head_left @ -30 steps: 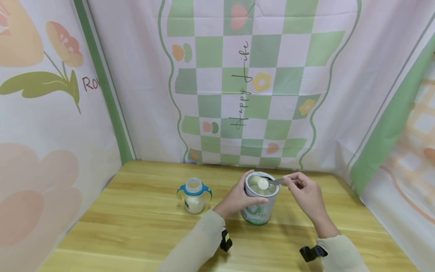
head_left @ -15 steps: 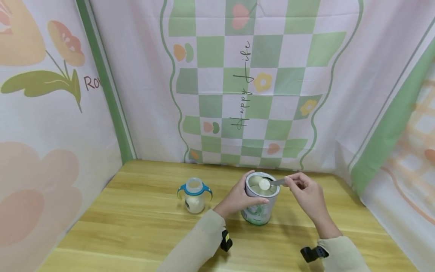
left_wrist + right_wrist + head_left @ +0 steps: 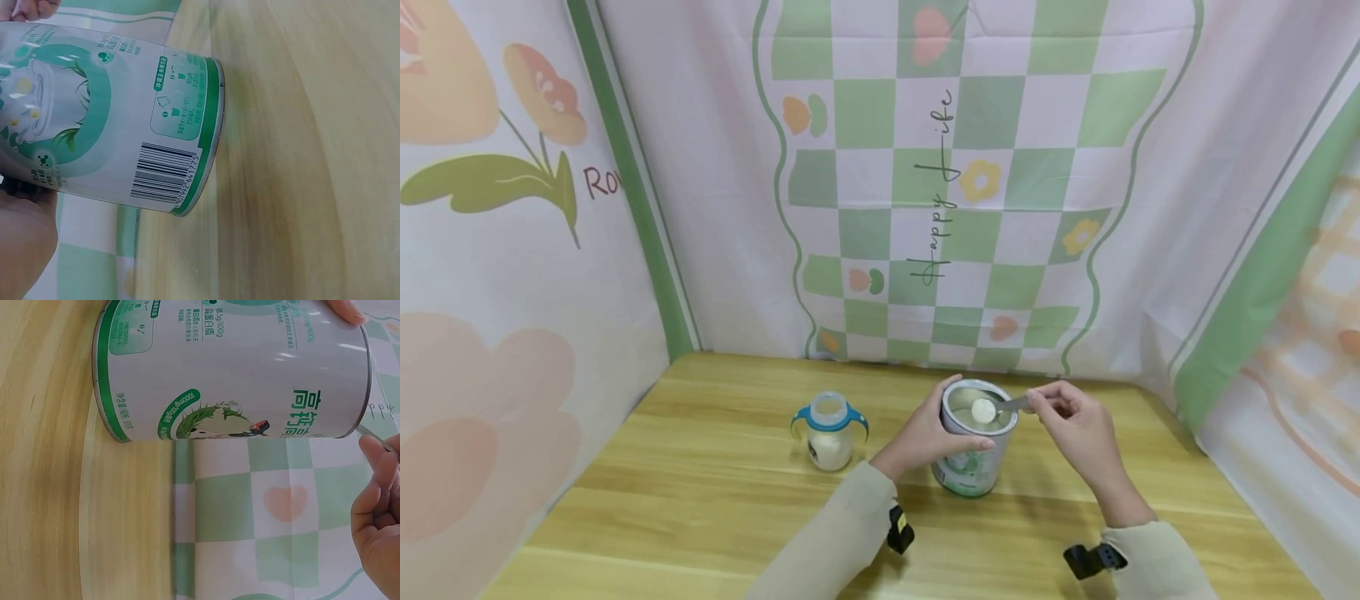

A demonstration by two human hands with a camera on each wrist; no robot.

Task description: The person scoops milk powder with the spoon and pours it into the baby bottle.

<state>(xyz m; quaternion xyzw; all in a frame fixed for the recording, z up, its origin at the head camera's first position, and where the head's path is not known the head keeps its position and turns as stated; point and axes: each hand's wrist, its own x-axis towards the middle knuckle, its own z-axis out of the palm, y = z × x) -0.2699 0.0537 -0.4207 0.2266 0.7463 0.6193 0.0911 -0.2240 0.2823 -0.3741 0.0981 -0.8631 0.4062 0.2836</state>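
Surroundings, left to right: a flower-printed cloth (image 3: 490, 267) hangs beyond the desk's left edge. On the desk (image 3: 700, 517), nearer its far edge, stands an upright two-handled bottle (image 3: 830, 450) with a blue collar and pale contents. A green-and-white checked cloth (image 3: 865, 183) hangs behind the far edge. Right of the bottle is the tin (image 3: 966, 471), mouth up; I cannot tell whether its base sits flat. My left hand lies between bottle and tin.

Hands: my left hand (image 3: 928, 433) grips the tin, thumb across the near side, fingers round the far side. My right hand (image 3: 1078, 425) pinches the handle of a spoon (image 3: 1013, 403) between thumb and fingers; its white-filled bowl is at the tin's mouth, whether above or below the rim I cannot tell.

Pose: my left forearm, in a beige sleeve (image 3: 835, 537), runs in from the near edge, slanting rightward. My right forearm slants leftward towards the tin, hand just beside its rim.
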